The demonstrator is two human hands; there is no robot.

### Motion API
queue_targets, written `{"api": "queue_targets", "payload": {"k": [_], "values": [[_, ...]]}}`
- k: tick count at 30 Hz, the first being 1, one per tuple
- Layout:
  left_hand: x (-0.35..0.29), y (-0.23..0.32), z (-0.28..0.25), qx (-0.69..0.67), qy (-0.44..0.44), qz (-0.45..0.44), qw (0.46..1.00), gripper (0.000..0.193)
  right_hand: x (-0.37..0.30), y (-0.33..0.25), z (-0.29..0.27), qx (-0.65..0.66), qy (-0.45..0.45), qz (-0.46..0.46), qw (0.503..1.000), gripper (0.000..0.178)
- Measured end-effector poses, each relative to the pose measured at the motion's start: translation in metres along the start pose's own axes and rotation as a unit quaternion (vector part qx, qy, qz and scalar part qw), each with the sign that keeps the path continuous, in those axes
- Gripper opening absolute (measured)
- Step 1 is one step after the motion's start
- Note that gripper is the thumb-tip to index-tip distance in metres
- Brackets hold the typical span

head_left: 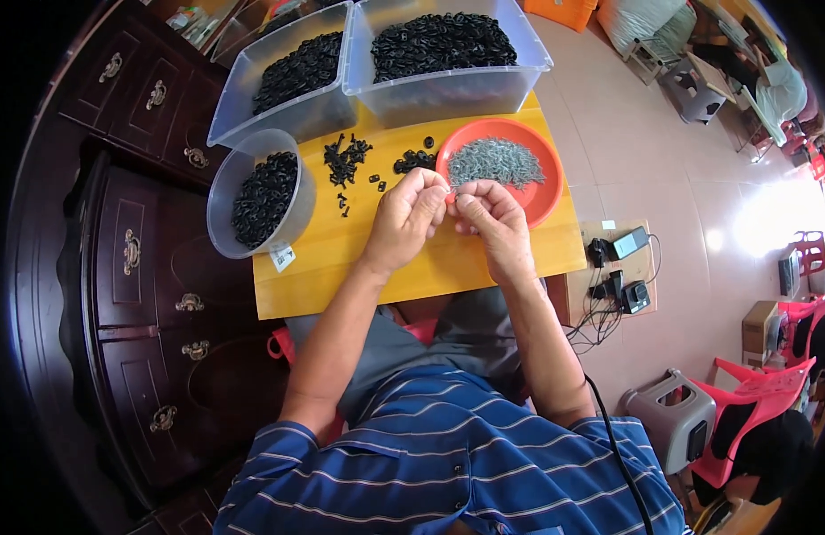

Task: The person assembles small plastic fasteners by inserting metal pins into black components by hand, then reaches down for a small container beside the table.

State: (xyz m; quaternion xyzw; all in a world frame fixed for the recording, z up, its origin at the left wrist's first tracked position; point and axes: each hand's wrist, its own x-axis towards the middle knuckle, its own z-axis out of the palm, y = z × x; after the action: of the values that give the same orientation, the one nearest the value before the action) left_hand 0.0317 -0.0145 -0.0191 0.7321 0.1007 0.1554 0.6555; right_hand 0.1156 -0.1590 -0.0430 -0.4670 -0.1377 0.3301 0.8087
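Observation:
My left hand (404, 218) and my right hand (500, 227) meet at the near left edge of a red plate (542, 201). Thumb and fingers are pinched together on each, the tips almost touching. Whatever sits between them is too small and covered to name; a dark speck shows at the right fingertips. Thin grey screws (495, 162) lie heaped in the plate. Left of it is a small cluster of black parts (414, 161). A looser pile of black pieces with stems (345, 160) lies farther left on the yellow table (332, 281).
Two clear bins (448, 96) of black parts stand at the back, beyond a round clear tub (218, 209) of black rings. Dark drawers (132, 294) flank the left. Chargers and cables (619, 290) sit on a low surface at right, near a grey stool (671, 419).

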Motion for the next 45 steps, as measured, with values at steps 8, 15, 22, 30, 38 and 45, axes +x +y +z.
{"api": "queue_targets", "payload": {"k": [8, 15, 22, 30, 38, 45], "values": [[-0.008, -0.002, -0.004, 0.013, 0.001, -0.023, 1.000, 0.024, -0.001, 0.011, 0.003, -0.085, -0.029, -0.069, 0.994, 0.016], [-0.011, -0.005, -0.004, 0.041, 0.011, -0.039, 0.998, 0.026, -0.006, 0.004, 0.016, -0.288, 0.010, -0.213, 0.934, 0.005], [-0.017, -0.007, 0.001, 0.003, 0.020, -0.035, 0.999, 0.025, -0.006, 0.008, 0.016, -0.347, 0.039, -0.276, 0.896, 0.004], [-0.029, 0.013, 0.002, 0.112, 0.079, 0.085, 0.987, 0.008, -0.007, 0.012, 0.013, -0.072, -0.021, -0.054, 0.996, 0.006], [-0.027, 0.017, -0.007, 0.163, 0.061, 0.177, 0.969, 0.008, -0.006, 0.013, 0.010, 0.031, -0.093, 0.056, 0.994, 0.008], [-0.032, 0.006, -0.014, 0.122, 0.095, 0.101, 0.983, 0.004, -0.009, 0.016, 0.017, 0.059, -0.082, 0.094, 0.990, 0.008]]}}
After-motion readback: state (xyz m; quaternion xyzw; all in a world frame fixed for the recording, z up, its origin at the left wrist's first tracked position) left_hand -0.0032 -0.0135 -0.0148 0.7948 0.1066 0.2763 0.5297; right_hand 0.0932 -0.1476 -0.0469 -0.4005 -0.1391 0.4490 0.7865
